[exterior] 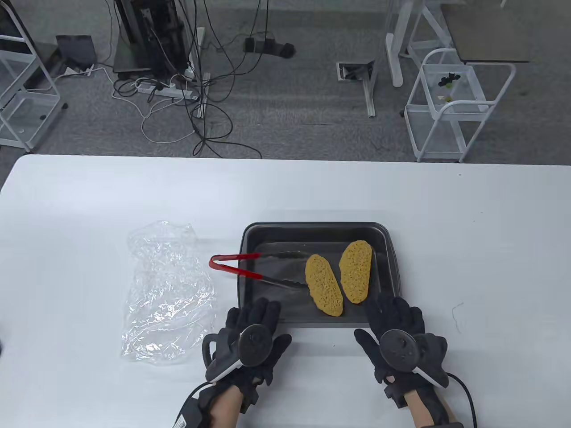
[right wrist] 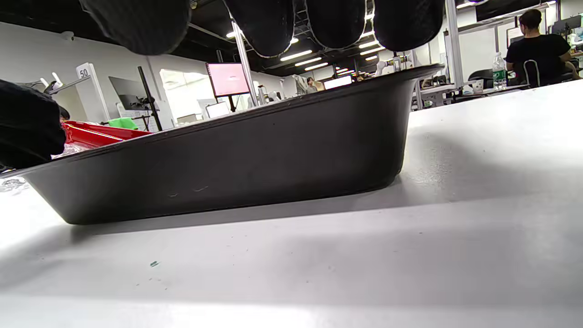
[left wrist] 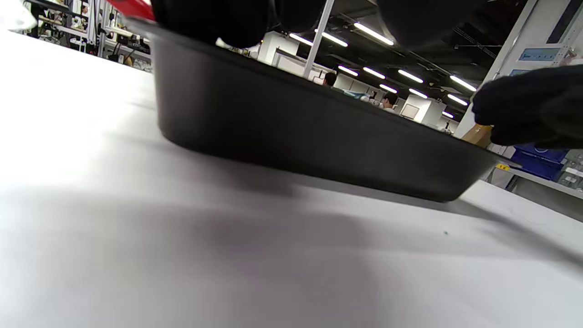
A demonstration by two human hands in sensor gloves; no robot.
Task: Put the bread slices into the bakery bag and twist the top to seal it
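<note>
Two yellow bread slices (exterior: 324, 286) (exterior: 356, 271) lie in the right half of a dark baking tray (exterior: 317, 231). A crumpled clear plastic bag (exterior: 165, 290) lies flat on the table, left of the tray. My left hand (exterior: 252, 330) rests palm down at the tray's near left corner with fingers straight. Over the near right corner my right hand (exterior: 397, 327) lies flat, fingertips reaching the rim. Neither holds anything. Both wrist views show the tray's outer wall (left wrist: 296, 132) (right wrist: 255, 155) from table level, gloved fingertips (right wrist: 264, 23) above it.
Red-handled tongs (exterior: 250, 269) lie across the tray's left rim, tips inside. The white table (exterior: 468, 249) stretches wide to the right and behind the tray. Beyond its far edge are cables, carts and table legs on the floor.
</note>
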